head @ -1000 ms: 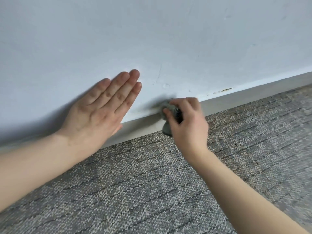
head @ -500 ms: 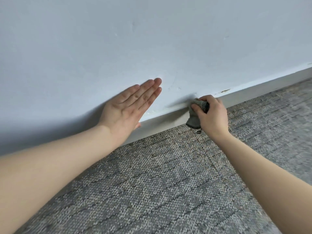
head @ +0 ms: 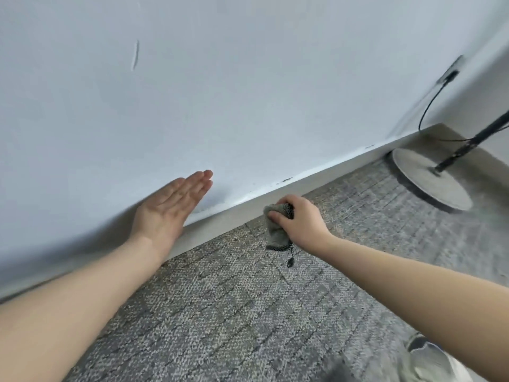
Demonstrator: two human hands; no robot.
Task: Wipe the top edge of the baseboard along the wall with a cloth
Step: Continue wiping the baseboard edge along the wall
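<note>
Cloth [head: 275, 232] hangs in the curled right hand [head: 300, 221], below the top edge of the baseboard [head: 220, 222]. At its nine o'clock the left hand [head: 168, 213], fingers straight, braces on the wall [head: 248, 92], likely for balance.

Single head-worn view, angled down and forward, close to baseboard [head: 316, 180] and carpet [head: 248, 312]

Left hand [head: 165, 213] lies flat, fingers [head: 197, 183] straight; right hand [head: 301, 221] has fingers curled tight, both forearms outstretched.

Pale wall [head: 248, 92] above grey carpet [head: 248, 321], with a round stand base [head: 424, 186] in the corner
</note>
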